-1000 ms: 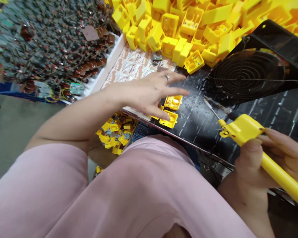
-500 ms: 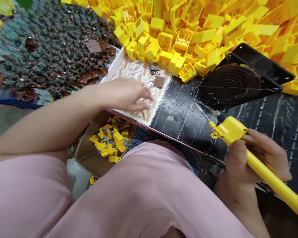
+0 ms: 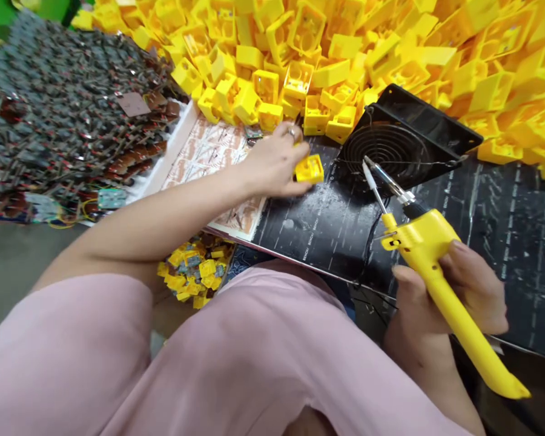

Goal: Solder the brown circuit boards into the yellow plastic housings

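My left hand (image 3: pixel 277 158) has its thumb and fingers closed around a small yellow plastic housing (image 3: pixel 309 169), over the line where the white patterned sheet meets the black bench top. Part of the housing is hidden by the fingers. At the right, my right hand (image 3: pixel 475 290) grips a yellow soldering gun (image 3: pixel 429 242) by its handle. The gun's metal tip and the thin feed tube beside it point up and left, in front of a black fan (image 3: pixel 386 151) with a round wire guard.
A big heap of yellow housings (image 3: pixel 340 66) covers the back of the bench. On the left lies a pile of circuit boards (image 3: pixel 82 103) with wires. More yellow parts (image 3: pixel 195 272) sit below the bench edge. The patterned sheet (image 3: pixel 200 151) lies on the black bench top (image 3: pixel 295 224).
My left hand has moved right and away from me, from the patterned sheet to a yellow housing, and closed on it. The soldering gun's tip now appears over the fan.
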`<action>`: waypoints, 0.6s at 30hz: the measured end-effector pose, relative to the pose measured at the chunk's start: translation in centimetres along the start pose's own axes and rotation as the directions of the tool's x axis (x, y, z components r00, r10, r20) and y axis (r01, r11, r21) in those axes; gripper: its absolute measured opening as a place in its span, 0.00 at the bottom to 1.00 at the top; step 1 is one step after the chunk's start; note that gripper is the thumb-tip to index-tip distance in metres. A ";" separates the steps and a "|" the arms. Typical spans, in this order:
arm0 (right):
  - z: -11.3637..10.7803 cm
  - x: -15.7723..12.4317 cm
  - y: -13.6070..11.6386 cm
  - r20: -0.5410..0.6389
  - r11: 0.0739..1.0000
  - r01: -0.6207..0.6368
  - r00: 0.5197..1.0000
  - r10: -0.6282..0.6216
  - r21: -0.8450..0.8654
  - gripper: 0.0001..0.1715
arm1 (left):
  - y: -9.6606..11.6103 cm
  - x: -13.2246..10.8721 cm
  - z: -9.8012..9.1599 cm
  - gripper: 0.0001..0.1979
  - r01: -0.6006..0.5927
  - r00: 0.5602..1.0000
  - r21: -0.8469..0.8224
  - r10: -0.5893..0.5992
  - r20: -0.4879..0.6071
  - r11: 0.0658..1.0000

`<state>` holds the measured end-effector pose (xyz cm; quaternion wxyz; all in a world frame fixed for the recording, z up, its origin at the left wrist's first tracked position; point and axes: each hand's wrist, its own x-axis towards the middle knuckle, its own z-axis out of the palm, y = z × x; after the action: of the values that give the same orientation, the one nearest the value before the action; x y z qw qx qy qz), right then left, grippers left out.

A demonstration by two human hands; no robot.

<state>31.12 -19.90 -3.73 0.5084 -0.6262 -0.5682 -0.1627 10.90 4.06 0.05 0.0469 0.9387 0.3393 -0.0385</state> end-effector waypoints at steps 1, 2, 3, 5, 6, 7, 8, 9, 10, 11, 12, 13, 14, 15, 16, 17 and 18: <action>0.3 0.2 0.0 0.015 0.998 0.058 0.998 -0.058 0.011 0.33 | 0.5 -1.6 -0.1 0.30 -0.049 0.999 -0.009 0.049 -0.004 0.999; 0.7 0.6 -0.2 0.059 0.992 0.116 0.991 -0.119 0.049 0.30 | 1.0 -3.1 -0.1 0.30 -0.097 0.995 -0.022 0.097 -0.008 0.995; 1.2 1.0 -0.4 0.130 0.981 0.166 0.975 -0.178 0.104 0.26 | 1.2 -4.6 0.1 0.33 -0.160 0.987 -0.043 0.158 -0.030 0.986; 2.4 2.0 -0.9 0.320 0.954 0.217 0.906 -0.276 0.209 0.19 | 0.8 -6.9 0.6 0.36 -0.250 0.966 -0.088 0.242 -0.093 0.964; 2.9 2.4 -1.2 0.397 0.947 0.217 0.868 -0.297 0.236 0.17 | 0.2 -7.9 0.9 0.37 -0.278 0.957 -0.099 0.267 -0.116 0.955; 3.5 2.7 -1.5 0.460 0.948 0.204 0.836 -0.299 0.246 0.17 | -0.5 -8.6 1.3 0.37 -0.287 0.953 -0.099 0.274 -0.128 0.953; 4.0 2.9 -1.6 0.494 0.950 0.186 0.819 -0.291 0.251 0.16 | -1.4 -9.1 1.7 0.34 -0.275 0.956 -0.082 0.263 -0.133 0.958; 4.4 2.9 -1.8 0.519 0.949 0.169 0.805 -0.289 0.266 0.14 | -2.2 -9.5 2.2 0.30 -0.246 0.961 -0.055 0.236 -0.142 0.968; 4.8 2.9 -1.9 0.541 0.946 0.159 0.788 -0.295 0.284 0.14 | -3.0 -9.8 2.6 0.26 -0.205 0.966 -0.027 0.198 -0.166 0.978; 5.2 2.8 -2.0 0.562 0.941 0.162 0.767 -0.310 0.297 0.17 | -3.6 -9.9 2.9 0.23 -0.159 0.967 -0.006 0.155 -0.202 0.987; 5.6 2.7 -2.1 0.583 0.936 0.171 0.744 -0.327 0.306 0.20 | -4.1 -10.0 3.3 0.21 -0.119 0.963 0.002 0.116 -0.243 0.993; 6.0 2.6 -2.2 0.601 0.931 0.177 0.722 -0.343 0.318 0.21 | -4.3 -10.0 3.5 0.20 -0.093 0.957 -0.002 0.089 -0.276 0.996; 6.3 2.4 -2.4 0.616 0.926 0.182 0.702 -0.357 0.330 0.20 | -4.4 -10.0 3.7 0.19 -0.084 0.952 -0.015 0.076 -0.298 0.996; 6.6 2.3 -2.6 0.624 0.923 0.193 0.689 -0.369 0.333 0.17 | -4.3 -10.0 3.8 0.18 -0.092 0.948 -0.030 0.078 -0.310 0.995; 6.8 2.2 -2.8 0.621 0.925 0.213 0.690 -0.371 0.316 0.16 | -4.1 -10.0 3.8 0.17 -0.109 0.944 -0.037 0.092 -0.317 0.993; 6.9 2.0 -3.0 0.607 0.930 0.249 0.706 -0.365 0.270 0.15 | -3.8 -10.1 3.7 0.16 -0.130 0.938 -0.028 0.114 -0.326 0.991; 6.9 1.9 -3.2 0.585 0.937 0.289 0.732 -0.349 0.197 0.14 | -3.3 -10.3 3.5 0.15 -0.153 0.928 0.004 0.145 -0.345 0.988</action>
<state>26.33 -13.72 -3.74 0.2898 -0.5138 -0.8074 -0.0096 0.75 -0.35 -2.57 0.0005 0.9534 0.2706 0.1335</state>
